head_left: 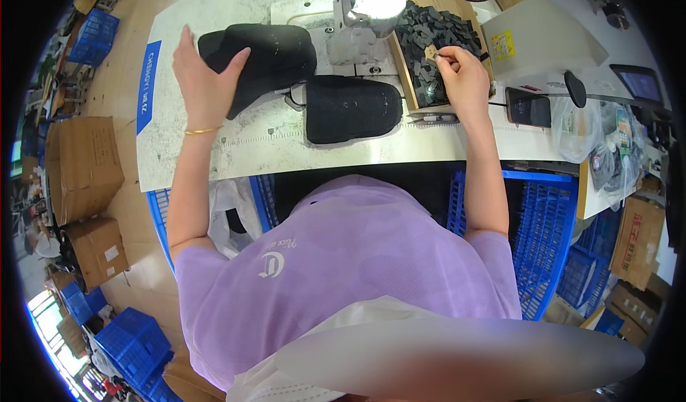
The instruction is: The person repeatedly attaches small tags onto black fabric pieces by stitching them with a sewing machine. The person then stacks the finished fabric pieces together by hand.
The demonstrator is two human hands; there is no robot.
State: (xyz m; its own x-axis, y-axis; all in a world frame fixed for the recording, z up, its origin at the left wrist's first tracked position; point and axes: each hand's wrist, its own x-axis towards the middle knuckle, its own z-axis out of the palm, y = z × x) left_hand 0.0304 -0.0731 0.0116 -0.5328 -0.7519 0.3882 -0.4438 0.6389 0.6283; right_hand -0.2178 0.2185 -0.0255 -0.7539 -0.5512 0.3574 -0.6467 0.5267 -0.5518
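Observation:
My left hand (207,77) lies with thumb and fingers spread at the left side of several overlapping black padded fabric pieces (275,55). Another black padded piece (352,109), rounded at its right end, rests flat nearer to me, joined to the others by a thin dark strip or thread. Over an open cardboard box (402,66) my right hand (466,77) is closed in a pinch. At its fingertips shows a small tan tab (431,52). Many small dark grey tabs (446,27) fill the box.
A sewing machine head (354,16) with a bright lamp stands behind the black pieces. Small metal thread snips (433,118) lie below the box. Farther right are a phone (528,107) and plastic bags (577,127). Blue crates (532,237) stand under the table edge.

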